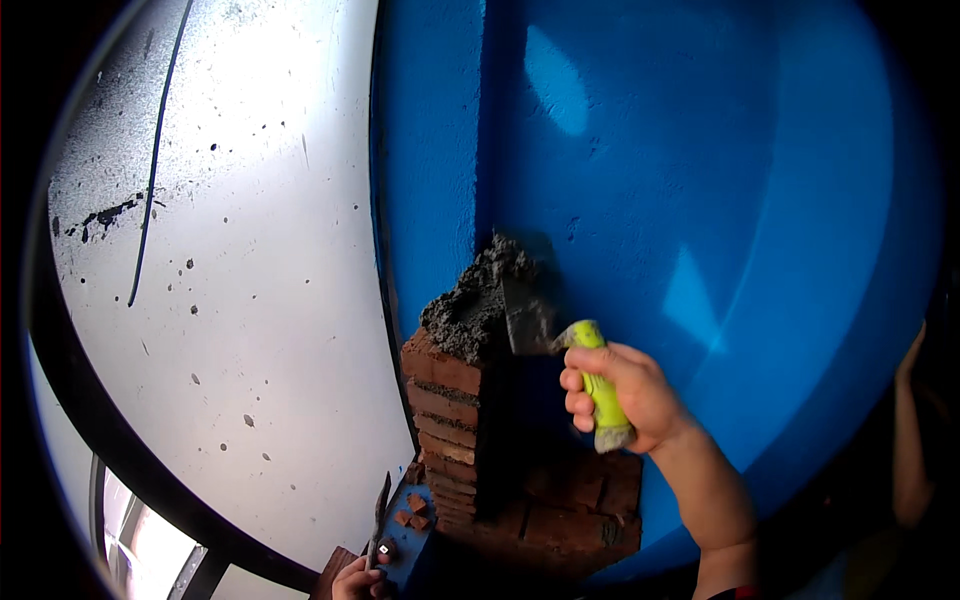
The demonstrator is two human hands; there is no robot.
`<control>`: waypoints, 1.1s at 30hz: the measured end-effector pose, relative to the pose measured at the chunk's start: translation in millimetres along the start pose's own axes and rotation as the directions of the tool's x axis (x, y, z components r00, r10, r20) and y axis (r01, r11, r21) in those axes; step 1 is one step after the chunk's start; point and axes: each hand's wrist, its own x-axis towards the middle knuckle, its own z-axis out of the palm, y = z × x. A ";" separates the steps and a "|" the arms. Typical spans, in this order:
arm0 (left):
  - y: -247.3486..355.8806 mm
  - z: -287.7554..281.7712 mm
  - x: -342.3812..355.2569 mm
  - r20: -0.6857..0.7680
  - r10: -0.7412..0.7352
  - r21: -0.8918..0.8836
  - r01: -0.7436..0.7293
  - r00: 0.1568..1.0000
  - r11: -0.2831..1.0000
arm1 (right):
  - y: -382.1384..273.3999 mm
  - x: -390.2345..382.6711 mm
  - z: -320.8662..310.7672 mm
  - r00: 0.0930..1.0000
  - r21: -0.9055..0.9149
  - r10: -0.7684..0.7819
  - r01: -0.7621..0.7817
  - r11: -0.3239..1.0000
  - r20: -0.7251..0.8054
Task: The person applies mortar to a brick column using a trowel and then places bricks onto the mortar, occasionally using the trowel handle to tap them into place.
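My right hand (640,395) grips the yellow-green handle of a trowel (528,318). Its metal blade touches the right side of a heap of wet grey mortar (480,300), and the far edge is smeared by motion. Beneath the mortar stands a narrow column of red bricks (445,400) with grey joints. At the lower edge, my left hand (358,580) is closed round a thin, dark, long tool (379,520), its kind unclear; only part of this hand shows.
A blue wall (640,150) with a corner rises behind the column. To the left is a white, spattered panel (250,330) with a dark frame. Broken brick bits (415,510) lie on a blue ledge. Lower bricks (570,520) sit right of the column. Another person's arm (910,440) shows far right.
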 end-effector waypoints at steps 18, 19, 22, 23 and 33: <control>-8.8 -32.9 -15.4 -0.078 0.060 -0.039 -0.063 0.995 0.997 | -27.9 119.7 -79.1 0.788 -0.992 -0.614 -0.032 -0.120 0.049; -7.6 -29.7 -14.4 -0.084 0.074 0.016 -0.073 0.994 0.997 | -38.1 111.5 -87.7 0.762 -0.955 -0.637 -0.091 -0.283 0.116; -10.1 -34.7 -11.2 -0.041 0.072 -0.008 -0.073 0.997 0.997 | -65.7 100.5 -72.5 0.807 -0.830 -0.548 -0.141 -0.539 0.219; -4.7 -30.3 -13.6 -0.052 0.052 -0.010 -0.053 0.997 0.999 | -72.4 103.5 -71.9 0.834 -0.780 -0.473 -0.087 -0.620 0.283; -10.6 -36.7 -6.1 -0.024 -0.002 -0.061 0.001 1.000 0.998 | -97.5 141.5 -120.3 0.868 -0.506 -0.293 -0.056 -0.861 0.402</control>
